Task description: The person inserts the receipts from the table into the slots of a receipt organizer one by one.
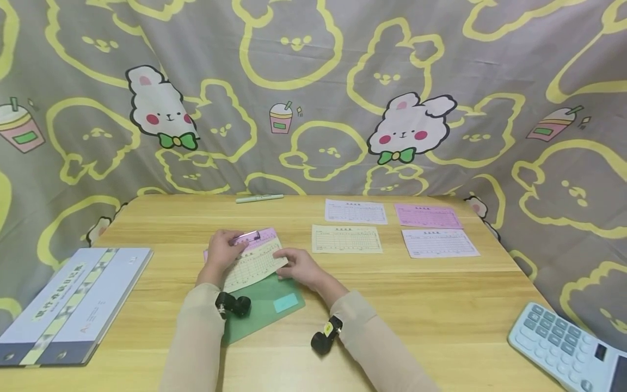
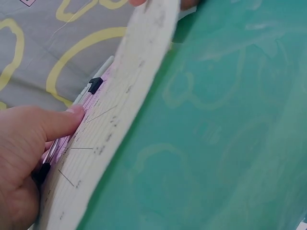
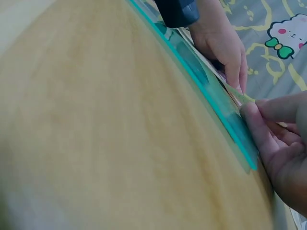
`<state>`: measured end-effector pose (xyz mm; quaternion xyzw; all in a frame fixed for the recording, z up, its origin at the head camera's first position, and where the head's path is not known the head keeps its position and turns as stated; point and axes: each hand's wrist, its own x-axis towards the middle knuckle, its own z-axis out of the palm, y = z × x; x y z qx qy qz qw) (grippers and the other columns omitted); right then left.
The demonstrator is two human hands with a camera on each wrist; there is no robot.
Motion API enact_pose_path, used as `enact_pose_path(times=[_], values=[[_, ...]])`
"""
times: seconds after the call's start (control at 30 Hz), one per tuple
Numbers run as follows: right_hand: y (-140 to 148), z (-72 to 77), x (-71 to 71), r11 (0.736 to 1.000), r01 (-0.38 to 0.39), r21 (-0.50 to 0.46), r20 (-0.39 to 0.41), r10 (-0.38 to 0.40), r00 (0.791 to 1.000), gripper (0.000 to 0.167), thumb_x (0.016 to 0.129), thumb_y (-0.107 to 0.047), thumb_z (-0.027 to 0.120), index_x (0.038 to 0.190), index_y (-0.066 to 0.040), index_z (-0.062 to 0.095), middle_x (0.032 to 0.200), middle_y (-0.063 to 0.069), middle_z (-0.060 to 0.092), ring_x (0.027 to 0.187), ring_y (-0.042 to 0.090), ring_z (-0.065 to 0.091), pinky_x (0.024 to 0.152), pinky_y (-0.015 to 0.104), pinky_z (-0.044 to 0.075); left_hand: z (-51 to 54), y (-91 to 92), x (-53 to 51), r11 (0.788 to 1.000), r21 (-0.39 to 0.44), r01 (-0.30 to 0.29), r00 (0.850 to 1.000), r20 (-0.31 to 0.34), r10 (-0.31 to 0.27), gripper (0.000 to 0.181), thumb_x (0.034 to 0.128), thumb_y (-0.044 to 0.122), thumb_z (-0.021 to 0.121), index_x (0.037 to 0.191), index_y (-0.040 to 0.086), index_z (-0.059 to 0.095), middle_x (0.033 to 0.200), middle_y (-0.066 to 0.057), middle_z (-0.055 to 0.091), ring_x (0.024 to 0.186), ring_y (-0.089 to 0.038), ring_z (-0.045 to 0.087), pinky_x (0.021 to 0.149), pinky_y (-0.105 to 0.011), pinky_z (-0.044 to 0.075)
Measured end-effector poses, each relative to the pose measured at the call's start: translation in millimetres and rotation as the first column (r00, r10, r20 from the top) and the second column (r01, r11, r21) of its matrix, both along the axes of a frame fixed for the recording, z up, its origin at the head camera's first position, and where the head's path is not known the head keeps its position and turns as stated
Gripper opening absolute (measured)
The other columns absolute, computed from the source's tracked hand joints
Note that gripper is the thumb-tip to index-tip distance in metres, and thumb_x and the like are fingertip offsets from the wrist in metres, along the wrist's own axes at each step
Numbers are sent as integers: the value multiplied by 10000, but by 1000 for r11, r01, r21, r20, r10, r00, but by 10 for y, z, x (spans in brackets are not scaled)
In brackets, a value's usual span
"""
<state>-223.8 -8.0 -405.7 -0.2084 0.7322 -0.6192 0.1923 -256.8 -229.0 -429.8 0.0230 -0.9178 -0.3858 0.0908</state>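
Note:
A green clip folder (image 1: 266, 299) with a light blue label lies tilted on the table. Its metal clip (image 1: 249, 237) is at the far end, over a pink slip (image 1: 266, 234) and a pale yellow slip (image 1: 252, 268). My left hand (image 1: 222, 252) grips the clip end, thumb by the metal bar in the left wrist view. My right hand (image 1: 301, 267) pinches the yellow slip's right corner between thumb and finger, plain in the right wrist view (image 3: 283, 139). That slip's near edge is lifted and curved off the green cover. The left fingers' undersides are hidden.
Two white slips (image 1: 356, 212) (image 1: 441, 243), a pink slip (image 1: 428, 216) and a yellow slip (image 1: 346, 239) lie at the right back. A pen (image 1: 259, 198) is at the rear edge, a ledger (image 1: 73, 305) at left, a calculator (image 1: 563, 343) at right.

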Motion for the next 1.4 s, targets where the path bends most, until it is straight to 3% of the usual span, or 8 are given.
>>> enact_pose_path(times=[0.27, 0.47, 0.77, 1.1, 1.4], values=[[-29, 62, 57, 999, -31, 12, -87, 32, 996, 348, 768, 130, 524, 1112, 127, 476, 844, 265, 575, 753, 374, 569, 633, 352, 484, 14, -1, -10, 1000, 10, 10, 1000, 18, -10, 369, 806, 145, 605, 1131, -18, 545, 1048, -180, 426, 983, -333, 366, 828, -448, 287], [-70, 57, 34, 999, -14, 40, -84, 17, 996, 334, 774, 130, 513, 1106, 123, 485, 854, 263, 577, 740, 354, 582, 635, 329, 485, 12, -11, -23, 997, -68, 30, 999, -10, -31, 373, 811, 170, 603, 1126, -23, 550, 996, -192, 460, 939, -338, 405, 807, -454, 320], [-149, -184, -146, 996, 34, 77, -83, -27, 996, 365, 780, 71, 559, 1138, 40, 497, 765, 118, 611, 624, 187, 592, 576, 253, 482, -6, -15, -24, 984, -171, 60, 997, -47, -69, 368, 827, 204, 583, 1122, -16, 556, 1011, -212, 460, 961, -367, 401, 822, -471, 314], [-202, -213, -174, 995, 55, 78, -60, -51, 997, 340, 820, -15, 556, 1150, 31, 486, 740, 88, 598, 583, 152, 579, 544, 259, 484, -18, -29, -7, 968, -243, 67, 994, -70, -87, 353, 850, 207, 551, 1125, -14, 555, 852, -81, 380, 839, -267, 333, 683, -372, 305], [-258, -189, -182, 992, 120, 26, -8, -120, 993, 319, 829, 25, 523, 1144, 39, 478, 751, 119, 562, 577, 158, 571, 532, 273, 488, -3, -24, -10, 961, -263, 85, 993, -59, -104, 367, 873, 233, 511, 1146, -9, 539, 842, -71, 360, 838, -255, 322, 687, -367, 301]])
